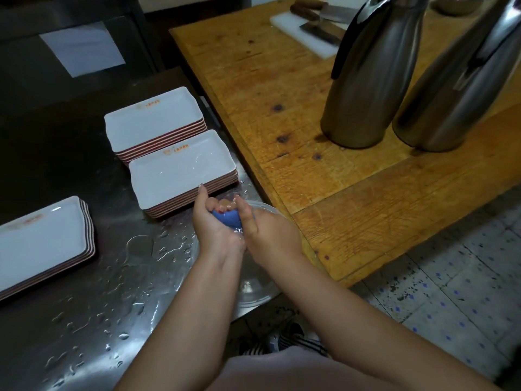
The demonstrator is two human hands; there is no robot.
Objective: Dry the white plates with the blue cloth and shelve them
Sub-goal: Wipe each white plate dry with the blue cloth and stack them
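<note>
Your left hand point(214, 221) and right hand point(267, 232) both had their grip clamped on the balled-up blue cloth point(227, 217), squeezed between your palms above a clear glass bowl point(258, 289) at the wet steel bench's point(112, 306) edge. Three stacks of white rectangular plates sat on that bench: the nearest stack point(180, 173) just beyond your fingers, a farther stack point(153, 122) behind it, a third stack point(42, 244) well left. Each top plate bore small orange print, too blurred to read. Two steel thermos jugs point(372, 80) stood on the wooden table point(282, 108).
</note>
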